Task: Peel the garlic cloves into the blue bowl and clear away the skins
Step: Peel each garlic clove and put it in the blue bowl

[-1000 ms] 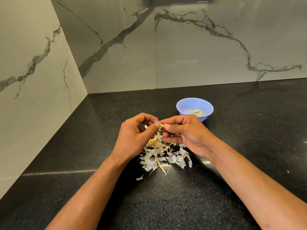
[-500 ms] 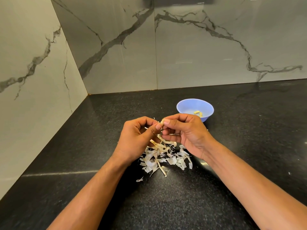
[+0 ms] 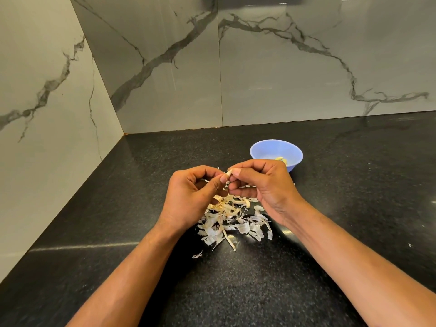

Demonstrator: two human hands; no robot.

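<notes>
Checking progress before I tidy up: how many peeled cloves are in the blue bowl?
2 can be made out: peeled cloves lying close together at the near right of the blue bowl. The right hand covers the near rim, so more may be hidden.

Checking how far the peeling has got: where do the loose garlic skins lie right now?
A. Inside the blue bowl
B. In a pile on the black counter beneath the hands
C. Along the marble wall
B: the garlic skins lie heaped on the black counter, while the blue bowl holds only peeled cloves.

Bowl point(image 3: 264, 149) behind hands point(image 3: 230, 182), skins point(image 3: 232, 220) under, w/ cloves point(image 3: 280, 159) in bowl.
</notes>
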